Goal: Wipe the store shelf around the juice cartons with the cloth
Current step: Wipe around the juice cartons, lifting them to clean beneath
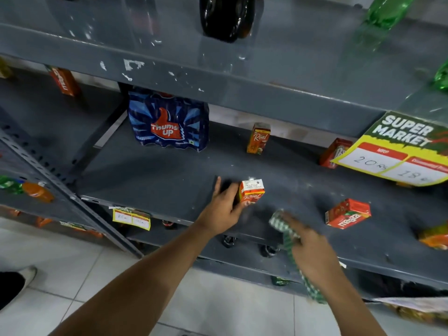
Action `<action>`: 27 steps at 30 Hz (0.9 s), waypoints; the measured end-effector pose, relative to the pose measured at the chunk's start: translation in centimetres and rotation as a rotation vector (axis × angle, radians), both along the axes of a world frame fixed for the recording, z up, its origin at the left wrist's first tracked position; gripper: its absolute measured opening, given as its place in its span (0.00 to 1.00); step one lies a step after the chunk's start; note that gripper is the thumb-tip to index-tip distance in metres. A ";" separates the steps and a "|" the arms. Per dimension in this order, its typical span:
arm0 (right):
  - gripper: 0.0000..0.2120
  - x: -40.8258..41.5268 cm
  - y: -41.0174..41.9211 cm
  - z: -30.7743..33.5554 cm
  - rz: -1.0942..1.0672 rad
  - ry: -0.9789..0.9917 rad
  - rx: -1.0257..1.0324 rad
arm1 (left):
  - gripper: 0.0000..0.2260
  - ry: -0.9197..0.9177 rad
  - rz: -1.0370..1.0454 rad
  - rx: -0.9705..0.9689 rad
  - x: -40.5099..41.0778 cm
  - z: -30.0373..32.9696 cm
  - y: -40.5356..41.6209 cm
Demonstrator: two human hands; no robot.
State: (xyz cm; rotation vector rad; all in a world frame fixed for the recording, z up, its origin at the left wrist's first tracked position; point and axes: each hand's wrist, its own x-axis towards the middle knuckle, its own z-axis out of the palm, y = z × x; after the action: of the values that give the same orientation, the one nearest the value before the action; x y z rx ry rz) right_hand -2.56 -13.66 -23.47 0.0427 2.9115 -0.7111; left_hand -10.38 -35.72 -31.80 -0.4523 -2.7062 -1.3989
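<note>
The grey metal shelf (155, 175) runs across the middle of the view, dusty in patches. My left hand (224, 208) grips a small orange Real juice carton (252, 192) near the shelf's front edge. To its right, my right hand (312, 253) is blurred and holds a green-and-white checked cloth (282, 221) whose end touches the front of the shelf. A second Real carton (260, 138) stands upright farther back. A red Maaza carton (348, 214) lies tilted at the right. Another red carton (333, 153) sits behind the price sign.
A blue Thums Up multipack (169, 121) stands at the back left. A yellow supermarket price sign (397, 151) hangs from the shelf above at right. Bottles stand on the upper shelf (225, 18). An orange pack (434, 236) lies at the far right. White floor tiles (72, 275) lie below.
</note>
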 end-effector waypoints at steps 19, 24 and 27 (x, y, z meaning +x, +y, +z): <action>0.17 -18.5 -4.8 -1.3 0.482 -0.397 -0.341 | 0.12 0.055 0.290 0.367 -0.6 0.6 0.4; 0.34 -14.5 -0.1 -2.4 0.659 -0.484 -0.252 | 0.09 -0.009 0.162 0.241 -0.4 -0.2 0.0; 0.35 -12.2 2.4 -1.8 0.638 -0.508 -0.193 | 0.15 -0.041 0.055 0.148 -0.3 -0.2 0.2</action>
State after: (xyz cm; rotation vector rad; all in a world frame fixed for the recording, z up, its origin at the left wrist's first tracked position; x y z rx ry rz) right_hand -14.76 -11.26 -25.26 -0.6019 2.1694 -0.7180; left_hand -10.64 -35.51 -31.96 -0.3391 -2.6002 -1.5953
